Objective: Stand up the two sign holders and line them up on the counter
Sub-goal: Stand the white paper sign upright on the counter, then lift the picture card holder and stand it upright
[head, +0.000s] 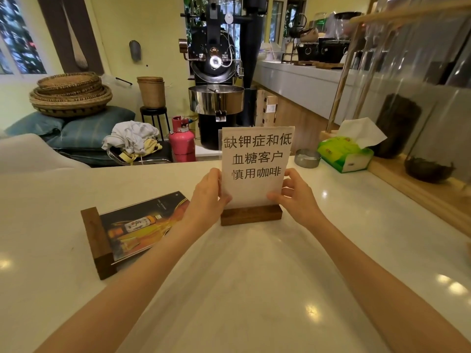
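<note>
White tabletop (254, 289) fills lower frame. Flat sign holder (132, 229), lower left: wooden base toward bottom-left, long axis running up-right, bottle photo face-up. Upright sign holder (254, 171), centre: white sheet with black characters faces the camera, dark wooden base on tabletop. Left hand (206, 197) and right hand (295, 197) grip clamped on its side edges.

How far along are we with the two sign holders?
About halfway. The white text sign holder stands upright on the counter, with the left hand and right hand gripping its edges. The picture sign holder lies flat; it needs standing up and lining up alongside.
</note>
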